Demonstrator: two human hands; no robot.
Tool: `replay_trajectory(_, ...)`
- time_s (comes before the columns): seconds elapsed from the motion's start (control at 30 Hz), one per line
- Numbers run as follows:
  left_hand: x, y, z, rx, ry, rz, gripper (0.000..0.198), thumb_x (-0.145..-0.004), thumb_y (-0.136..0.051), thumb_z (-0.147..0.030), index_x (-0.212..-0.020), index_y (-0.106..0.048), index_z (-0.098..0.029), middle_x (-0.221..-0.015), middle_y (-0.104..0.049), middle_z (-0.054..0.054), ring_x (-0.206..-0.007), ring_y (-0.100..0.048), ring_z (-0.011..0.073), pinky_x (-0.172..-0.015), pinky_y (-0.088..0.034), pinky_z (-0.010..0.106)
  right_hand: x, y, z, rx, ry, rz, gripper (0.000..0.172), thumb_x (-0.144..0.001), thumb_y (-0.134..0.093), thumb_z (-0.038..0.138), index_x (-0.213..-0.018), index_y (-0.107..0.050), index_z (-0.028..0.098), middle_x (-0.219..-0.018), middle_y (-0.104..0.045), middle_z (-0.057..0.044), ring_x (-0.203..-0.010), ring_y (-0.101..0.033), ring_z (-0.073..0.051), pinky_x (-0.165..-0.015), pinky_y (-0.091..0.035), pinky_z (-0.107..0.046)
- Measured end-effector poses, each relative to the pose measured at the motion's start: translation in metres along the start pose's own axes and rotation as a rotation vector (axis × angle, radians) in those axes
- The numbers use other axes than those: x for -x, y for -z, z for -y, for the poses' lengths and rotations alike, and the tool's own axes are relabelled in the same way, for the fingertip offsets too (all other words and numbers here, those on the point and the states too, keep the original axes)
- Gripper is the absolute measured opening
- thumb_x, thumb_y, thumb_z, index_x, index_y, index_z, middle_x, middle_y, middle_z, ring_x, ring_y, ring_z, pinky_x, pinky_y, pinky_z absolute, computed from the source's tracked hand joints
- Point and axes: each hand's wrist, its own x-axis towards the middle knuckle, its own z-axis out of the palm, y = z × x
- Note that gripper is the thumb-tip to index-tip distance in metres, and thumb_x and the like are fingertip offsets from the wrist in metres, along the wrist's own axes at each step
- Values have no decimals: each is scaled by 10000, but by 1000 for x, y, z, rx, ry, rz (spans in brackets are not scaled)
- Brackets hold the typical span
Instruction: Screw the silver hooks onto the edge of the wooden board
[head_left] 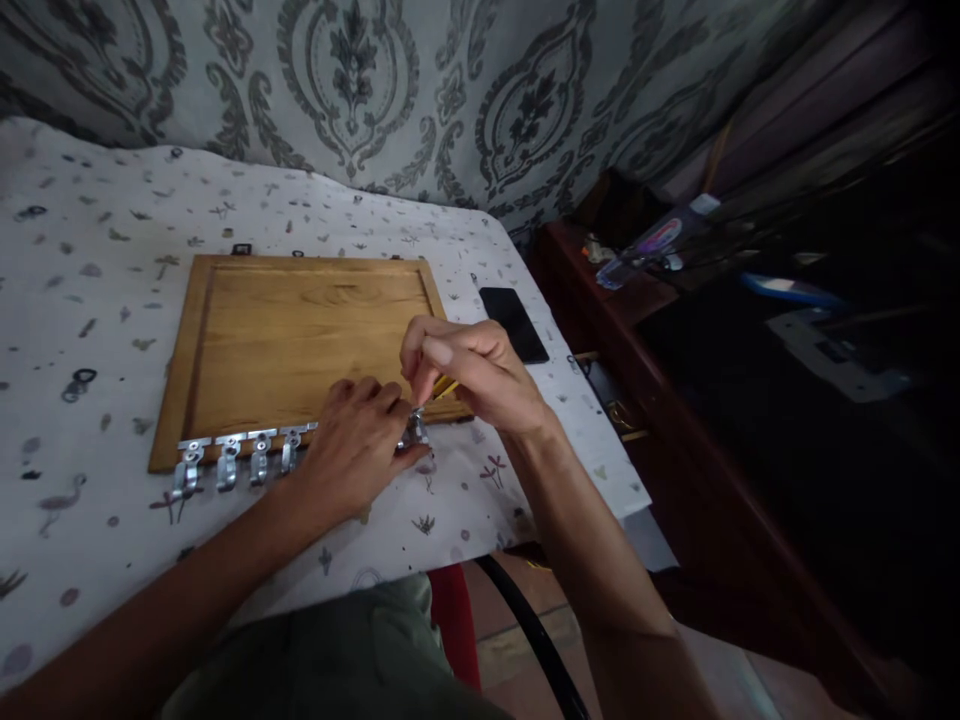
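A framed wooden panel [307, 335] lies on the patterned tablecloth. Along its near edge sit several metal hinges [228, 462], spaced out to the left of my hands. My left hand [360, 440] rests over the near edge with its fingers curled, its thumb and fingertips at another metal hinge [414, 430] at the right end. Just above that hinge, my right hand [465, 365] is closed in a pinch; a yellow tool handle [444, 386] shows beneath its fingers. The tool's tip and the held part of the hinge are mostly hidden.
A black phone [514, 324] lies right of the panel. Beyond the table's right edge, a dark red wooden cabinet [592, 290] carries a clear bottle [658, 240]. A patterned curtain [450, 100] hangs behind the table. A red chair part [454, 620] shows below.
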Motion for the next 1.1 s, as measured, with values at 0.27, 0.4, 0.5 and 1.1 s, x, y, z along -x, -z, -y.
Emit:
replay_trajectory(0.27, 0, -1, 1, 19, 3, -13, 342, -941, -685, -493, -1056, -722, -173, -1173, -718, 116, -1060, -612, 304, -902, -439, 463, -2, -5, -15, -336, -18, 25, 586, -982, -623, 399, -480, -405, 191, -444, -443, 66, -368, -349, -41, -401, -271, -203)
replay_trajectory(0.4, 0, -1, 0, 26, 10, -11, 336, -933, -698, -482, -1049, -721, -168, -1116, -719, 113, -1061, -604, 311, -908, -429, 467, -3, -18, -13, -349, 20, -138, 686, -941, -667, 479, -446, -281, 203, -356, -256, 102, -331, -188, -26, -388, -196, -211)
replay_trajectory(0.5, 1, -1, 0, 37, 7, -25, 334, -931, -702, -474, -1052, -721, -164, -1089, -711, 116, -1057, -601, 320, -901, -423, 474, -2, -27, -11, -277, 20, -292, 718, -921, -665, 564, -440, -264, 213, -364, -222, 104, -335, -164, -31, -387, -189, -225)
replay_trajectory(1.1, 1, -1, 0, -30, -14, -36, 339, -933, -692, -503, -1030, -715, -179, -1006, -701, 88, -1011, -608, 296, -873, -429, 443, 5, -27, -13, -182, 36, -448, 668, -924, -639, 589, -463, -331, 217, -391, -310, 80, -377, -269, -58, -431, -241, -250)
